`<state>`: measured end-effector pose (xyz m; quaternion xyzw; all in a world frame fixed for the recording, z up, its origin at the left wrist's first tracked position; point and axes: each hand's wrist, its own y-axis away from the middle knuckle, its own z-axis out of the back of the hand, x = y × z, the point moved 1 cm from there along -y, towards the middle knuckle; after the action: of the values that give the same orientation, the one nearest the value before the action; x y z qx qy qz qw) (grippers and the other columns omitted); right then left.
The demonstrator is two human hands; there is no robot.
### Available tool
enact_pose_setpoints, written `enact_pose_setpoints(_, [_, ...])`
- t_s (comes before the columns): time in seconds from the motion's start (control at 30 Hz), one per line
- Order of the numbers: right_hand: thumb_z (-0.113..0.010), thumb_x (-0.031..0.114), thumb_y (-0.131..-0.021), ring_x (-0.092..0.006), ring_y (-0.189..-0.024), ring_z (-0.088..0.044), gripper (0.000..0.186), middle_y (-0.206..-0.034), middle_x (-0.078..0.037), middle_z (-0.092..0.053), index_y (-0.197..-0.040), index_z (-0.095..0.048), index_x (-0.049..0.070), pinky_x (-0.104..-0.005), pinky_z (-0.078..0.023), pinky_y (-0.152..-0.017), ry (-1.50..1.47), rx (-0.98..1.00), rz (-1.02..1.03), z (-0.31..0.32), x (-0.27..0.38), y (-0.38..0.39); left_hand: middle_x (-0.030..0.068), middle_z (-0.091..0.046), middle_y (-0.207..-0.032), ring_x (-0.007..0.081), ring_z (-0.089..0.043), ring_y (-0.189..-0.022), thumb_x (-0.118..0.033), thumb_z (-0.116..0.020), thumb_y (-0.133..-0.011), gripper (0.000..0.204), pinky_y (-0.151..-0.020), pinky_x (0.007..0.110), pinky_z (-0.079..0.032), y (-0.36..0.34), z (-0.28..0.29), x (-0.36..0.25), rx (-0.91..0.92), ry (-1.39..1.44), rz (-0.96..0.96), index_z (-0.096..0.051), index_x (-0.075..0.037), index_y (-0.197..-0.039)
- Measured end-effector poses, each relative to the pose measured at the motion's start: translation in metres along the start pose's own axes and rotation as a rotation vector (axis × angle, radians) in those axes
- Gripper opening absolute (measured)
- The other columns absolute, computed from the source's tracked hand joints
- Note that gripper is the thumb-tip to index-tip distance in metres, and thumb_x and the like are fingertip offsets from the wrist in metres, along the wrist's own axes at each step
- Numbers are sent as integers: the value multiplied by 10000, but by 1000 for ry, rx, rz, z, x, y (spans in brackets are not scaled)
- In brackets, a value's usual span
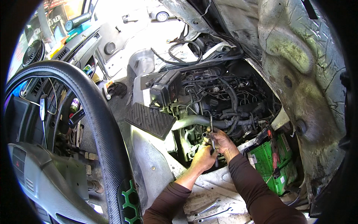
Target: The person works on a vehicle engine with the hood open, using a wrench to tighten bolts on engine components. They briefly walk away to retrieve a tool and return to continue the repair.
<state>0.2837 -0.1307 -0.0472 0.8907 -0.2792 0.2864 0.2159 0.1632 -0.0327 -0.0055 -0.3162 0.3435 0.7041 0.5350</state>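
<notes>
Both my hands work low on the exposed engine (223, 97), beside a thick grey hose (190, 121). My right hand (223, 142) is closed on a slim metal tool (213, 140) that stands upright in the view, with a small brassy piece at its upper part. My left hand (203, 158) is just below and left of it, fingers curled around something at the tool and a short metal tube (205, 135); exactly what it grips is hidden. A black ribbed pad (149, 120) lies left of my hands.
A steering wheel (100, 112) fills the left. A green battery (272, 168) with clamps is at right, beside a raised insulated panel (298, 74). Wrenches (212, 212) lie on the metal sill below. Cables (175, 56) loop behind the engine; a dark glove (118, 89) lies on the floor.
</notes>
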Motion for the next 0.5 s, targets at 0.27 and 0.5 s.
enact_pose_setpoints(0.27, [-680,18,-883,-217,-805,-705,233,-991,-106,-700,-1112,-639,18,-341,-596,-707,240,-138,133,-17,9,4,206,-568,-1129,298,-632,-947,-192,-728,-915,495,-818,396,-541,14,6,-50,-687,359,-463,-451,39,-1254])
enact_pose_setpoints(0.5, [-656,37,-942,-178,-913,-651,207,-1008,-59,-685,-1145,-618,55,-343,-533,-815,93,-372,195,-26,11,18,78,-631,-832,163,-619,-728,-357,-490,-1093,377,-633,331,-503,-12,8,-50,-869,967,19,-556,15,-1091])
